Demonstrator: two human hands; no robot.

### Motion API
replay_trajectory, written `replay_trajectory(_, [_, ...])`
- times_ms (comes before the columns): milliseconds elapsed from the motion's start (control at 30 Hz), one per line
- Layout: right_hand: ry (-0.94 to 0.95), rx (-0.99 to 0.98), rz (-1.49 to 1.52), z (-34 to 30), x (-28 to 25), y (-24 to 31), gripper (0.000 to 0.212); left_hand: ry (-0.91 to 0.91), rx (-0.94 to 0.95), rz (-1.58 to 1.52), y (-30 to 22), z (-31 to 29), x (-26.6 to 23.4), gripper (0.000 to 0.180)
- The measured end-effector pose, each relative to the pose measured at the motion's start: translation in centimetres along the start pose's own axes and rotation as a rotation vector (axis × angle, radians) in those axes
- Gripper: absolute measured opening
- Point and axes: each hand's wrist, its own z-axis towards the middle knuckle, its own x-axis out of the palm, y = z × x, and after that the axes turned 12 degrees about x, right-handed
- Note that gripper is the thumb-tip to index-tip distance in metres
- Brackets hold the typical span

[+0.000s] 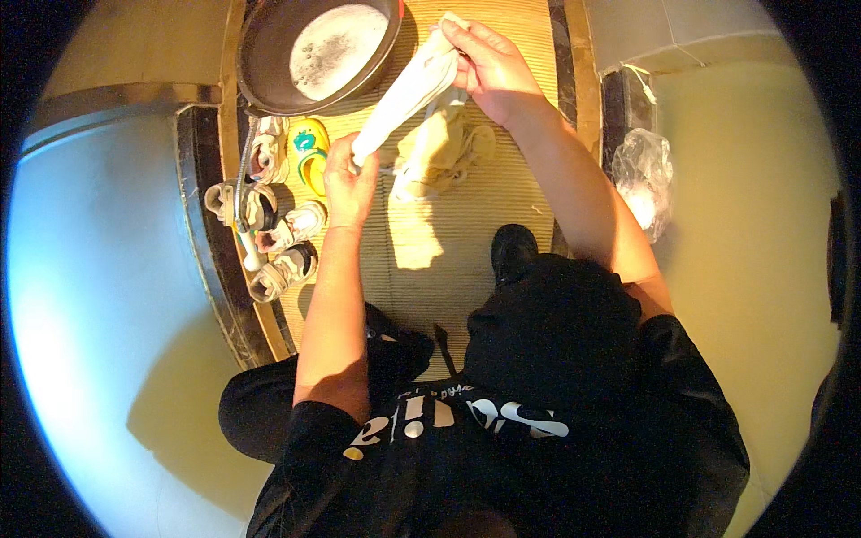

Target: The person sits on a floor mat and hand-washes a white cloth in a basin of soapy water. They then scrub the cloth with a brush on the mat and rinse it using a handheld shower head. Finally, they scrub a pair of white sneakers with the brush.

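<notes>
Seems partway along, with the white cloth (408,94) lifted clear of the mat (516,202) and drawn out long on a slant between left hand (350,184) and right hand (491,72), above the middle of the mat, toward its far end. Shows suds (345,54) in the dark basin (256,67) at the far left corner of the mat. Leaves, by the look of it, the heap (435,161) of pale cloth to be dealt with, crumpled on the mat just below the white cloth and partly hidden by it. Cannot say from this view how much of the heap to count as finished. Has the left grip closed around the near end of the white cloth, with no gap showing. Pinches the far end in the right grip between thumb and fingers, with the outer fingers bent and loosely spread. Cannot judge the firmness of either hold. Has shoes (296,224) and yellow clogs (305,136) lined up along the left edge of the mat, and a plastic bag (646,179) beyond the right edge, well apart from both hands.
</notes>
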Motion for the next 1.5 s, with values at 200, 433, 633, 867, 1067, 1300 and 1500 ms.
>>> replay_trajectory(200, [-0.498,0.209,-0.99,-2.0,-5.4,-0.7,0.06,0.45,0.174,0.016,0.9,-2.2,5.1,0.068])
replay_trajectory(433, [-0.675,-0.082,-1.347,-15.0,-9.0,-2.4,0.014,0.353,0.241,0.196,4.3,-7.1,8.6,0.05])
replay_trajectory(633, [-1.254,-0.146,-1.496,-24.1,-13.1,0.0,0.02,0.403,0.192,0.052,4.7,-6.1,8.1,0.045])
replay_trajectory(867, [-1.126,0.021,-1.71,-28.0,-20.4,-1.7,0.018,0.335,0.266,0.071,4.9,-6.7,8.1,0.046])
replay_trajectory(1067, [-1.297,-0.016,-1.668,-26.6,-19.2,-3.0,0.022,0.366,0.168,-0.022,4.6,-6.5,7.8,0.046])
replay_trajectory(1300, [-1.263,0.035,-1.516,-28.2,-20.7,-1.5,0.015,0.37,0.171,-0.012,4.4,-6.3,7.9,0.046])
replay_trajectory(1500, [-1.241,-0.082,-1.348,-29.6,-19.3,-0.6,0.017,0.351,0.129,-0.005,4.3,-6.4,7.9,0.046])
